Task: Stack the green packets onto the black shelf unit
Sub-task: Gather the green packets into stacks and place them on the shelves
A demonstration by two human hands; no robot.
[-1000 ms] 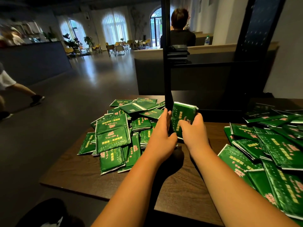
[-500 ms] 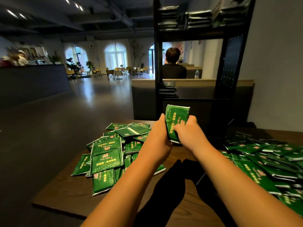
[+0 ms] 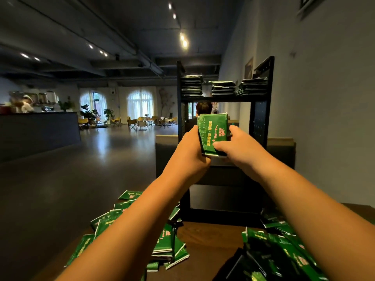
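Before black shelf unit (image 3: pixel 260 122), left hand (image 3: pixel 190 151) and right hand (image 3: pixel 239 147) clamp glossy green packets (image 3: pixel 213 130)

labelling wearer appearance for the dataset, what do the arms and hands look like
The left arm and right arm are bare to the frame edge, no sleeves showing. The left hand and right hand wear no gloves; no watch, ring or band is visible.

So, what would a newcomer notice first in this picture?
First, the bundle of green packets held up between the left hand and right hand, mid-frame before the black shelf unit. Then three packet stacks on its top shelf, and loose packets heaped on the table below.
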